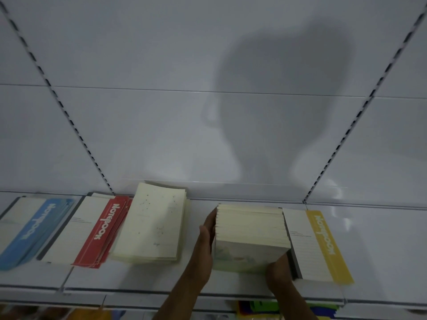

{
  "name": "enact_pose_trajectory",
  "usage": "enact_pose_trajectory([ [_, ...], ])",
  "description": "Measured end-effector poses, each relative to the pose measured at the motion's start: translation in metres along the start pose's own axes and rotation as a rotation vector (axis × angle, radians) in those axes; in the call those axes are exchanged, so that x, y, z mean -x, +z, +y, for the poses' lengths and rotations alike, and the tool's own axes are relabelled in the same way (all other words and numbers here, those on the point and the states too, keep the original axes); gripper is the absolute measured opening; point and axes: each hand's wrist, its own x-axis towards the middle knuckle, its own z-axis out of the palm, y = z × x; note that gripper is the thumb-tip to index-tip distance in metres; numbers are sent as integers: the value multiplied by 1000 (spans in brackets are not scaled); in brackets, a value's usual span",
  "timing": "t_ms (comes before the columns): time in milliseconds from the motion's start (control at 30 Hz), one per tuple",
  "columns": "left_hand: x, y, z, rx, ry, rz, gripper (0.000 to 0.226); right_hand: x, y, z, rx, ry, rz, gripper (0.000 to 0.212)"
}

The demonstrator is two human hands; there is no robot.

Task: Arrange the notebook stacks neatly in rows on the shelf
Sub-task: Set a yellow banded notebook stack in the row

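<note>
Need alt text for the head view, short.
Both hands, left hand and right hand, hold a thick cream notebook stack on a white shelf, between a cream stack and a yellow notebook stack.

White shelf (143, 277), slotted uprights behind. Lying flat on it, left to right — blue-banded notebook stack (34, 232), red-banded stack (92, 232), fanned a little, cream dotted stack (150, 225) tilted against the red, thick cream stack (251, 229), then yellow-banded stack (318, 243) just beside it.
</note>
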Motion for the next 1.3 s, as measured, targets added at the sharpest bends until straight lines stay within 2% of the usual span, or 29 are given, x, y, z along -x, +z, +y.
enact_pose_trajectory([
  [67, 0, 6, 11, -22, 21, 30, 73, -2, -2, -4, -24, -12, -12, 28],
  [167, -2, 11, 17, -24, 47, 21, 67, -4, -4, -23, -204, -10, -60, 28],
  [200, -1, 13, 18, -28, 41, 23, 68, -5, -4, -29, -249, -17, -92, 40],
  [267, 1, 16, 17, 12, 19, 16, 73, -3, -2, -37, -239, -36, -131, 60],
  [400, 4, 22, 17, 40, -13, 9, 81, 6, 2, -34, -220, -58, -92, 56],
  [533, 4, 22, 21, 41, -17, 28, 89, 8, 3, -40, -225, -36, -116, 71],
  [600, 6, 22, 20, 20, -27, 40, 84, 7, 4, -39, -216, -32, -104, 68],
  [733, 11, 25, 20, -22, -42, 78, 84, 8, 10, -37, -227, -58, -35, 42],
  [867, 9, 24, 21, 13, -82, 84, 51, 4, 19, -42, -261, -69, 62, 35],
  [967, 10, 25, 26, 19, -93, 79, 50, 2, 21, -43, -212, -79, 61, 35],
  [1000, 11, 25, 28, 11, -83, 69, 54, 2, 20, -42, -209, -84, 61, 36],
  [1100, 12, 23, 27, -2, -36, 38, 99, 3, 17, -41, -214, -92, 61, 36],
  [1133, 12, 23, 27, -4, -18, 22, 108, 3, 17, -41, -219, -83, 64, 36],
  [1300, 7, 26, 35, 3, 28, 12, 112, 1, 17, -40, -191, -46, 81, 34],
])
